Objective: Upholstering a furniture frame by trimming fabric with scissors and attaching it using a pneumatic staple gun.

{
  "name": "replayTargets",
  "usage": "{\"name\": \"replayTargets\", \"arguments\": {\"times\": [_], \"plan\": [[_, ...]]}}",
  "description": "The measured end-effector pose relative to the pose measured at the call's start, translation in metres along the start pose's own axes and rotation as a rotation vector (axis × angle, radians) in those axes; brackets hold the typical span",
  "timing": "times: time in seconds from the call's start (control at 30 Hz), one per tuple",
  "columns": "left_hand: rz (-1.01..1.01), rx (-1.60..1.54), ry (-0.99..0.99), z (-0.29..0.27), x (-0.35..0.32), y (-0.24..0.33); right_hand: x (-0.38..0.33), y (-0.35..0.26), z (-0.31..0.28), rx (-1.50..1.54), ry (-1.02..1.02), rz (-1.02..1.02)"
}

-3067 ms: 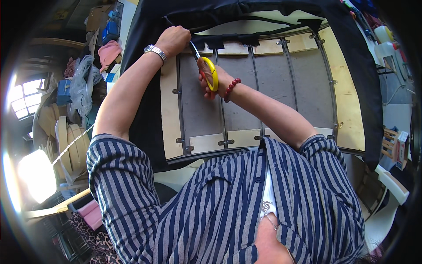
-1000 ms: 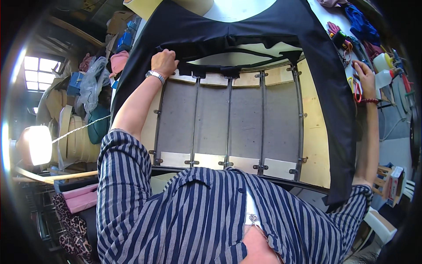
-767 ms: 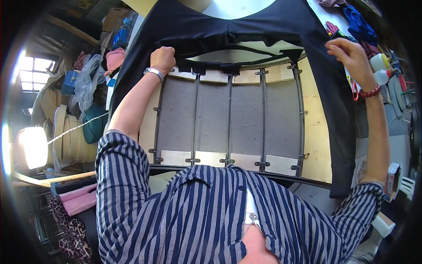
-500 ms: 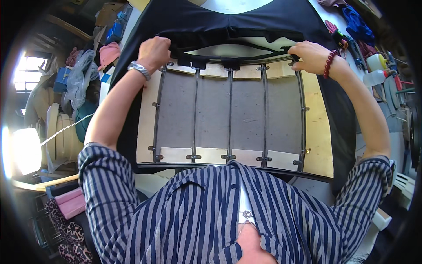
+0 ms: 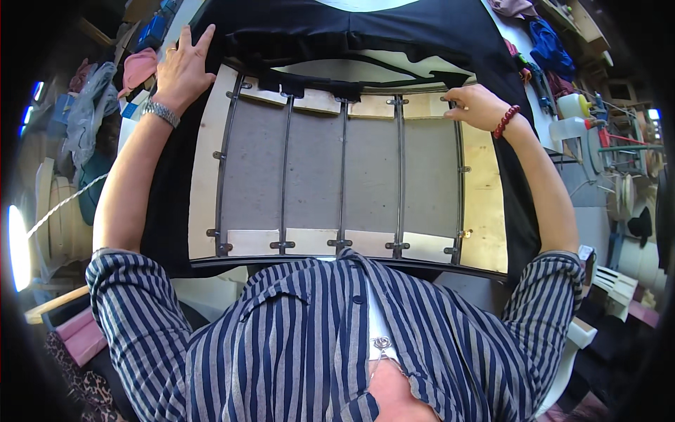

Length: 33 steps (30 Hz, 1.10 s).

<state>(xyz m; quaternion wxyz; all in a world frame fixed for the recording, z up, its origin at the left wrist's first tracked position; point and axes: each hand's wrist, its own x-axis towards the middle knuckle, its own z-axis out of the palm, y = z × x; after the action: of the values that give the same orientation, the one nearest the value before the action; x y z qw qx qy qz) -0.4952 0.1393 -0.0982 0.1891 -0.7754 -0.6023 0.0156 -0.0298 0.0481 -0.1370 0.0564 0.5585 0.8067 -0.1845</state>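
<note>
Before me lies a seat-like frame with pale wooden side panels [image 5: 485,204], thin dark metal rods [image 5: 342,172] and a grey sheet [image 5: 313,179] beneath them. Black fabric [image 5: 295,17] surrounds it and bunches along its far edge. My left hand [image 5: 184,74] rests open on this fabric beyond the far left corner, fingers spread. At the far right corner my right hand [image 5: 481,107] is closed, its thumb and fingers curled at the frame's edge; what they pinch is hidden. Between the hands, black strips [image 5: 348,91] lap over the far wooden rail, and a gap shows white behind it.
Left of the frame are a pink cloth [image 5: 140,69], clear plastic bags [image 5: 91,105] and a bright lamp [image 5: 20,246]. On the right stand a white bottle [image 5: 568,129] and a yellow-white spool [image 5: 573,105], with a blue cloth [image 5: 550,49] farther back.
My left hand has let go of the fabric at the far edge and moved left, its fingers now spread. My right hand stays at the far right corner. The whole view has shifted slightly.
</note>
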Motion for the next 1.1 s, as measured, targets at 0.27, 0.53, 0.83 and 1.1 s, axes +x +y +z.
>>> {"name": "replayTargets", "arguments": {"times": [0.27, 0.53, 0.83, 1.1], "plan": [[0.327, -0.041, 0.374, 0.014, -0.003, 0.028, 0.009, -0.014, 0.034, -0.21, 0.025, 0.051], [0.702, -0.219, -0.07, 0.078, 0.002, 0.149, 0.088, -0.043, 0.068, -0.15, 0.037, -0.062], [0.438, -0.456, 0.169, 0.116, 0.015, 0.165, 0.102, -0.02, 0.064, -0.086, 0.508, 0.116], [0.087, -0.455, 0.291, 0.017, 0.032, 0.099, -0.072, -0.042, -0.04, -0.232, 1.032, 0.718]]}}
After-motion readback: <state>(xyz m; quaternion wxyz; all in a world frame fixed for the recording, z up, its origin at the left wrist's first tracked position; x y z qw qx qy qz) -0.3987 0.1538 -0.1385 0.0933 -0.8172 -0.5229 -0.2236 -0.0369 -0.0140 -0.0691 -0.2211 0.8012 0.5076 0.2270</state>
